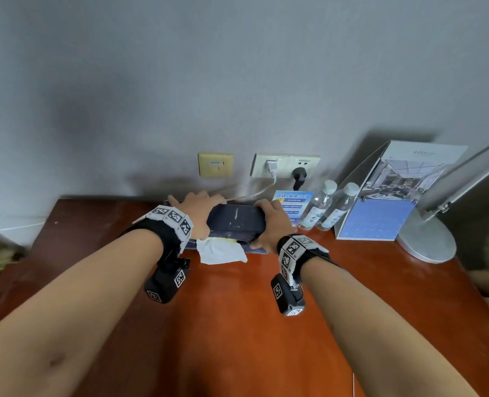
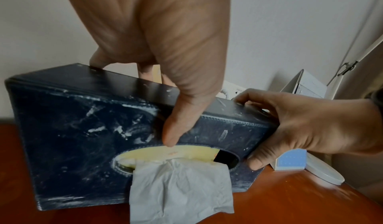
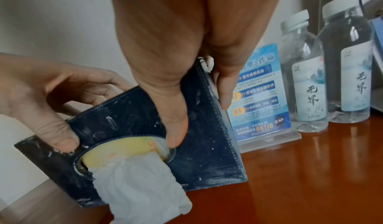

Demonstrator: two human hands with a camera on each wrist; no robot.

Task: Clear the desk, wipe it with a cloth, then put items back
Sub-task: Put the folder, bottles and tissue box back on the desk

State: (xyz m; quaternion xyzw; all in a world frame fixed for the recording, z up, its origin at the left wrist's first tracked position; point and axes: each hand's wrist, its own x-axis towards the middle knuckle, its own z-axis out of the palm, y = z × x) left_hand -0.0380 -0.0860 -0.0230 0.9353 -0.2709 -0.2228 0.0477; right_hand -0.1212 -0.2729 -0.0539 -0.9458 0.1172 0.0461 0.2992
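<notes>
A dark navy tissue box (image 1: 236,222) with white scuffs is at the back of the reddish wooden desk (image 1: 237,325), close to the wall. It is tipped so its oval opening faces me, and a white tissue (image 1: 221,250) hangs out of it. My left hand (image 1: 197,212) grips the box's left part, thumb on the front face and fingers over the back edge. My right hand (image 1: 272,224) grips the right end the same way. In the left wrist view, the left thumb presses the box (image 2: 82,137) just above the tissue (image 2: 180,186). In the right wrist view, the right thumb touches the opening's rim on the box (image 3: 203,145).
Right of the box stand a blue notice card (image 1: 292,203), two clear water bottles (image 1: 322,206), an acrylic stand with a brochure and calendar (image 1: 380,216), and a grey lamp base (image 1: 426,239). Wall sockets (image 1: 284,166) hold a white and a black plug.
</notes>
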